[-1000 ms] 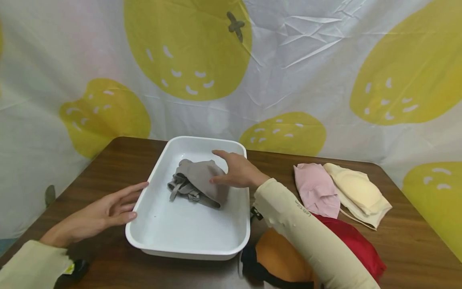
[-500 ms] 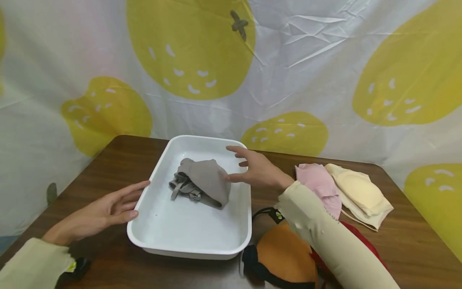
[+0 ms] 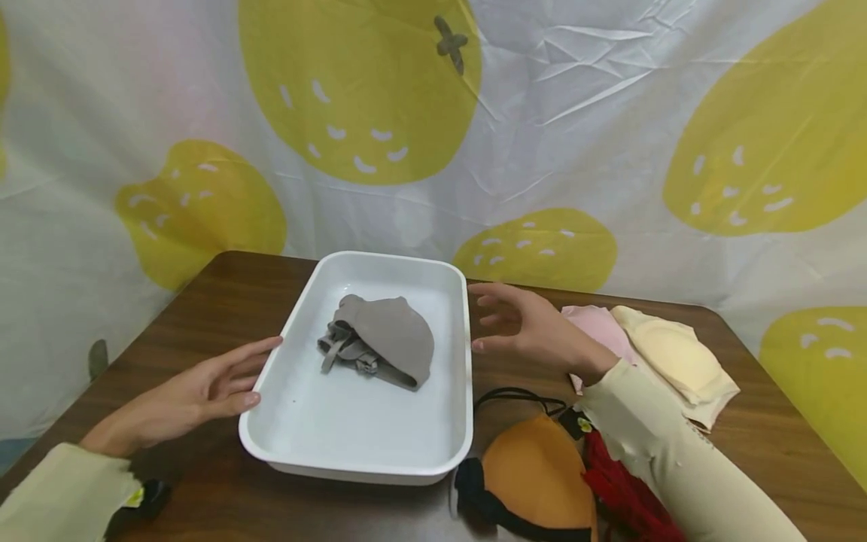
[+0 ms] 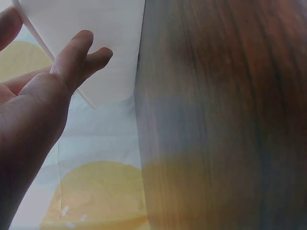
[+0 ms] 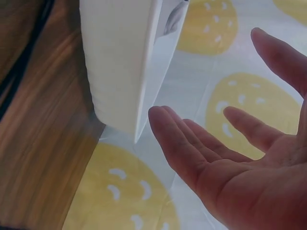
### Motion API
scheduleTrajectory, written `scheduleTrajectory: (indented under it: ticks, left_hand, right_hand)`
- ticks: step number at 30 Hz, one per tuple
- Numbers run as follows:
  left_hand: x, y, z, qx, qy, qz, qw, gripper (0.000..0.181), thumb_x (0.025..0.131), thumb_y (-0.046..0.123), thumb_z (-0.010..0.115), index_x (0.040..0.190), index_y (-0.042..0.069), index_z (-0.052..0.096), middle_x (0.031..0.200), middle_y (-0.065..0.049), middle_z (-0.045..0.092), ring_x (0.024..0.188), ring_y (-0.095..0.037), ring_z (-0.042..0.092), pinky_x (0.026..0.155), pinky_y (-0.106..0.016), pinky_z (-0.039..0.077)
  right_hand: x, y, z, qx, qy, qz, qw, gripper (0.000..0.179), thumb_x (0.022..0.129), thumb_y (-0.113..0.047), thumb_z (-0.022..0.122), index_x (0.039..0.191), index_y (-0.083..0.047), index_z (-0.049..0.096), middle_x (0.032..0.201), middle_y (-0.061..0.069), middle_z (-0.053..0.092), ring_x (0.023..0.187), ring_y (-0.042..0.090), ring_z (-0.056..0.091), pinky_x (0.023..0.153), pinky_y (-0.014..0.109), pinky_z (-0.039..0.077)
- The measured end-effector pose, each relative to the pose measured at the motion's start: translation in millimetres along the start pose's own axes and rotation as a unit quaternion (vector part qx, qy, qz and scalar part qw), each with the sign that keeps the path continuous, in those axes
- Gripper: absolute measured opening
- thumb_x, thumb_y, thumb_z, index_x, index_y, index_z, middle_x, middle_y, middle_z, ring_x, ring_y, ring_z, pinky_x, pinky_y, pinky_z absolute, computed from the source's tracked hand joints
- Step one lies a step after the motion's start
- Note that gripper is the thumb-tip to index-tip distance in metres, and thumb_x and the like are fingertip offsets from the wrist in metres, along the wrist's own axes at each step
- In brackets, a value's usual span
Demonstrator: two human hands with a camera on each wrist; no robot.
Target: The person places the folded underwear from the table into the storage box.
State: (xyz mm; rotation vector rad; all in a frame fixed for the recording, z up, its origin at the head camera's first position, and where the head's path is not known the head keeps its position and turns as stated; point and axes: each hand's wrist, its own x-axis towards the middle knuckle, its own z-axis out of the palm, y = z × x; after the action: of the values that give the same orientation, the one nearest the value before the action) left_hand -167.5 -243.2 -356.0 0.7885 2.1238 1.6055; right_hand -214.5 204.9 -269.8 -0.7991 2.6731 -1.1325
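Observation:
A white rectangular basin (image 3: 325, 444) stands on the table, with a crumpled grey bra (image 3: 396, 339) lying inside it. My left hand (image 3: 183, 395) is at the basin's left rim, fingertips right at the edge and fingers loosely extended. In the left wrist view the left fingers (image 4: 72, 55) overlap the basin's outer wall (image 4: 115, 52). Just beyond the right rim, my right hand (image 3: 524, 324) hovers with relaxed fingers and holds nothing. The right wrist view has that right hand (image 5: 230, 158) spread beside the basin's side wall (image 5: 117, 62).
Right of the basin lies an orange bra with black trim (image 3: 538, 470), beside a red garment (image 3: 623, 482). A pink bra (image 3: 599, 327) and a cream bra (image 3: 677, 357) lie further back on the brown table (image 3: 765, 459). A lemon-print curtain (image 3: 542, 150) hangs behind.
My right hand has moved right, from over the grey bra to outside the basin's right rim. The grey bra stays in the basin. The left hand keeps its place at the rim.

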Motion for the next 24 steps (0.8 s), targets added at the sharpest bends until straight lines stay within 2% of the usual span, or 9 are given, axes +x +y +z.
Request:
scheduleTrajectory:
  ticks: [3, 10, 15, 18, 24]
  left_hand:
    - [-0.5, 0.0, 0.0, -0.001, -0.001, 0.001, 1.0000, 0.071, 0.102, 0.004, 0.053, 0.161, 0.007, 0.014, 0.160, -0.036, 0.020, 0.130, 0.010, 0.050, 0.098, -0.018, 0.051]
    - [-0.5, 1.1, 0.4, -0.003, -0.001, 0.005, 1.0000, 0.070, 0.102, 0.004, 0.052, 0.161, 0.007, 0.014, 0.160, -0.036, 0.019, 0.131, 0.010, 0.049, 0.098, -0.018, 0.051]
    - [0.8, 1.2, 0.9, -0.004, -0.004, 0.006, 1.0000, 0.070, 0.102, 0.004, 0.052, 0.161, 0.006, 0.014, 0.160, -0.036, 0.019, 0.131, 0.008, 0.050, 0.098, -0.018, 0.051]
    - [1.3, 0.8, 0.8, -0.005, -0.004, 0.005, 1.0000, 0.070, 0.102, 0.004, 0.052, 0.161, 0.006, 0.013, 0.160, -0.037, 0.019, 0.130, 0.008, 0.051, 0.098, -0.019, 0.051]
    - [0.1, 1.2, -0.1, -0.007, -0.003, 0.004, 1.0000, 0.071, 0.102, 0.004, 0.052, 0.161, 0.006, 0.013, 0.161, -0.036, 0.017, 0.131, 0.009, 0.050, 0.098, -0.019, 0.051]
  right_hand:
    - [-11.3, 3.9, -3.1, 0.014, -0.009, -0.004, 0.9999, 0.074, 0.087, -0.018, 0.079, 0.151, -0.015, 0.043, 0.146, 0.017, 0.052, 0.130, 0.037, 0.058, 0.102, 0.049, 0.053]
    - [-40.1, 13.0, -7.3, 0.003, -0.019, 0.006, 0.9998, 0.071, 0.088, -0.024, 0.078, 0.149, -0.015, 0.044, 0.143, 0.021, 0.055, 0.126, 0.037, 0.061, 0.098, 0.046, 0.056]
    - [-63.4, 30.8, -1.7, 0.040, -0.040, 0.019, 0.9982, 0.073, 0.087, -0.023, 0.079, 0.149, -0.008, 0.043, 0.143, 0.027, 0.052, 0.125, 0.043, 0.060, 0.095, 0.043, 0.058]
    - [-77.4, 42.6, 2.3, 0.043, -0.048, 0.019, 0.9977, 0.072, 0.087, -0.023, 0.079, 0.148, -0.004, 0.044, 0.140, 0.030, 0.053, 0.123, 0.045, 0.060, 0.092, 0.044, 0.058]
    - [-98.0, 58.0, 9.1, 0.041, -0.057, 0.009, 0.9975, 0.074, 0.087, -0.023, 0.079, 0.147, 0.001, 0.042, 0.134, 0.029, 0.057, 0.114, 0.031, 0.066, 0.086, 0.034, 0.060]
